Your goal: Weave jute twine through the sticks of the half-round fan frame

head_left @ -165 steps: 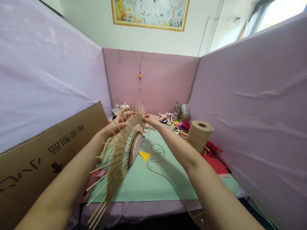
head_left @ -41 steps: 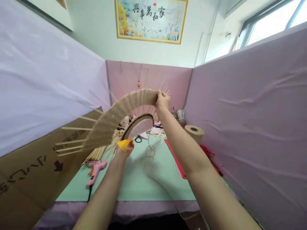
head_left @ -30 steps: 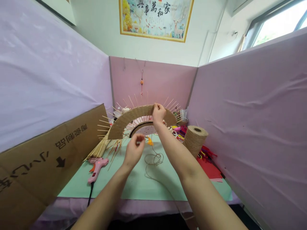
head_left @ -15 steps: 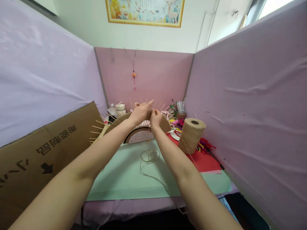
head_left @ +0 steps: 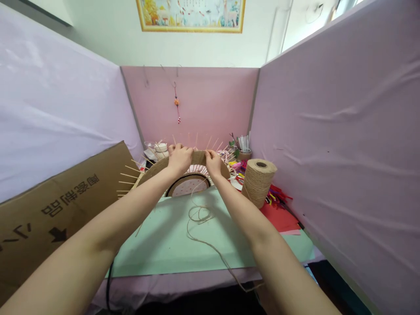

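A round woven piece [head_left: 198,156] with thin sticks radiating from its rim stands tilted at the back of the table, a pale dotted disc [head_left: 190,186] at its centre. My left hand [head_left: 180,158] grips the upper rim, its fingers curled over the edge. To the right, my right hand [head_left: 213,162] pinches the rim, and a strand of twine hangs near it. The loose twine [head_left: 200,214] lies in loops on the green sheet and trails over the front edge. A large spool of twine [head_left: 259,182] stands on the right.
Cardboard [head_left: 68,210] leans on the left. Behind the spool are red sheets [head_left: 281,218], coloured craft strips [head_left: 278,195] and a pot of white sticks [head_left: 244,153]. A white jar [head_left: 161,151] stands at the back left. Fabric-covered partitions rise on three sides.
My left hand has moved left along the rim, away from my right hand, and its fingers now curl over the edge. The view has shifted slightly.
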Action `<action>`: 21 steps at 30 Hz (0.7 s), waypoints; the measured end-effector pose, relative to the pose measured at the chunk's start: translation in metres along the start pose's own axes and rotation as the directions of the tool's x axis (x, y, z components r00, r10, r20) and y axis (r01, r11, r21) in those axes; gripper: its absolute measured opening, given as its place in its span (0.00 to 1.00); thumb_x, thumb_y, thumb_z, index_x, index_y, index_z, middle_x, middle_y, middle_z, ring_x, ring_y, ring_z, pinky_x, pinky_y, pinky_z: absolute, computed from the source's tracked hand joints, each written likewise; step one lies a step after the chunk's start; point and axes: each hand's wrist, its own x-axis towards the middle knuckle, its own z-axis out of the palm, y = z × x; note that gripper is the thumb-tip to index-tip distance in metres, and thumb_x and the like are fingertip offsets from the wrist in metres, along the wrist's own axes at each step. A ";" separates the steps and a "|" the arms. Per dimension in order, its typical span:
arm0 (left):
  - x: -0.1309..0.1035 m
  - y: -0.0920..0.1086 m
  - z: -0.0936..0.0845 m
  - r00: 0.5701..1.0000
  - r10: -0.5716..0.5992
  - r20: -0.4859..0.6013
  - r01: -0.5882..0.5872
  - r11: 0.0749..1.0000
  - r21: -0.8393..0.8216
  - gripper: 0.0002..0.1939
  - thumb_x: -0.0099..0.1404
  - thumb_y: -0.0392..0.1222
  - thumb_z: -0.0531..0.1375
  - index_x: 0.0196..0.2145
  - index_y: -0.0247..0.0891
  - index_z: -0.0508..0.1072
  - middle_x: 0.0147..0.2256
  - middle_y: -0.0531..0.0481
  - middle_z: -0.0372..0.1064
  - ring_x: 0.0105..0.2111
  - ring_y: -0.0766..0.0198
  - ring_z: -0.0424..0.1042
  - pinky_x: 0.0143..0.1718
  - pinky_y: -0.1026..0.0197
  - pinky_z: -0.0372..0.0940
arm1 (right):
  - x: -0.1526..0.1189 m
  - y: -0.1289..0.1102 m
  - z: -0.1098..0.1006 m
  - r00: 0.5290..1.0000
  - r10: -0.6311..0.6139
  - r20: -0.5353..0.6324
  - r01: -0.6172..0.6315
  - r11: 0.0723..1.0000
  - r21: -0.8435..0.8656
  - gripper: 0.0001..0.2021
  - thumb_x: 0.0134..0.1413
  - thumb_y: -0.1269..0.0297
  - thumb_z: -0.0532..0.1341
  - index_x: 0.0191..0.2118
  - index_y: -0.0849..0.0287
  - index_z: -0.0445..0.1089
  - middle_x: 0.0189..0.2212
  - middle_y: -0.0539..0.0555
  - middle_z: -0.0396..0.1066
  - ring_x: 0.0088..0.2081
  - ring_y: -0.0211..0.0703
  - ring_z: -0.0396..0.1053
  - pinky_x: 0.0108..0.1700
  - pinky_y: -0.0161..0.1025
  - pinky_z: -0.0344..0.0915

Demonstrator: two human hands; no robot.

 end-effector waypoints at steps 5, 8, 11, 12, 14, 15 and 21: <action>0.003 -0.006 0.001 1.000 0.004 0.019 -0.004 1.000 0.001 0.19 0.67 0.36 0.46 0.44 0.38 0.76 0.40 0.36 0.75 0.45 0.46 0.62 0.48 0.42 0.47 | -0.014 0.007 -0.018 0.999 -0.025 -0.038 0.024 1.000 -0.011 0.15 0.55 0.56 0.57 0.45 0.58 0.66 0.33 0.54 0.74 0.35 0.44 0.70 0.41 0.38 0.63; 0.002 -0.011 0.001 0.999 0.030 0.023 -0.029 0.999 -0.036 0.18 0.67 0.37 0.47 0.47 0.41 0.74 0.42 0.37 0.75 0.46 0.47 0.62 0.49 0.41 0.47 | -0.016 0.010 -0.023 0.998 -0.024 -0.051 0.023 1.000 -0.017 0.13 0.55 0.55 0.57 0.42 0.57 0.65 0.31 0.52 0.72 0.32 0.43 0.69 0.38 0.37 0.63; -0.001 -0.018 0.005 0.995 0.078 -0.061 -0.080 0.996 -0.038 0.17 0.68 0.39 0.49 0.48 0.44 0.73 0.45 0.39 0.73 0.50 0.48 0.61 0.52 0.40 0.46 | -0.013 0.010 -0.024 0.998 -0.031 -0.045 0.029 0.998 -0.054 0.15 0.56 0.55 0.56 0.45 0.58 0.67 0.30 0.51 0.72 0.31 0.42 0.68 0.38 0.37 0.63; -0.003 -0.020 0.006 0.991 0.075 -0.110 -0.078 0.997 -0.025 0.16 0.68 0.40 0.49 0.48 0.45 0.73 0.47 0.40 0.72 0.51 0.48 0.60 0.53 0.40 0.46 | -0.011 0.010 -0.023 0.999 -0.029 -0.044 0.026 0.998 -0.063 0.17 0.56 0.56 0.56 0.48 0.58 0.66 0.29 0.51 0.72 0.31 0.42 0.68 0.38 0.37 0.63; -0.006 -0.021 0.010 0.979 0.042 -0.202 -0.044 0.999 -0.007 0.15 0.68 0.39 0.51 0.48 0.46 0.72 0.51 0.40 0.68 0.55 0.48 0.57 0.55 0.40 0.45 | -0.009 0.009 -0.022 0.999 -0.022 -0.025 0.021 0.998 -0.067 0.17 0.56 0.57 0.55 0.48 0.59 0.68 0.31 0.53 0.73 0.32 0.43 0.69 0.40 0.38 0.63; -0.007 -0.021 0.012 0.974 0.022 -0.225 -0.026 1.000 -0.013 0.15 0.68 0.39 0.51 0.48 0.45 0.72 0.52 0.40 0.67 0.56 0.48 0.57 0.56 0.40 0.45 | -0.008 0.009 -0.021 1.000 -0.017 -0.014 0.016 0.998 -0.066 0.16 0.56 0.57 0.55 0.46 0.60 0.69 0.32 0.54 0.74 0.34 0.43 0.69 0.40 0.38 0.63; 0.003 0.013 0.021 0.998 0.025 -0.049 -0.037 0.967 -0.252 0.25 0.66 0.32 0.48 0.61 0.41 0.58 0.61 0.40 0.59 0.54 0.53 0.67 0.52 0.51 0.61 | -0.006 0.007 -0.016 0.999 0.022 -0.027 -0.024 0.997 -0.073 0.13 0.54 0.58 0.54 0.36 0.60 0.71 0.32 0.55 0.75 0.33 0.44 0.70 0.39 0.38 0.64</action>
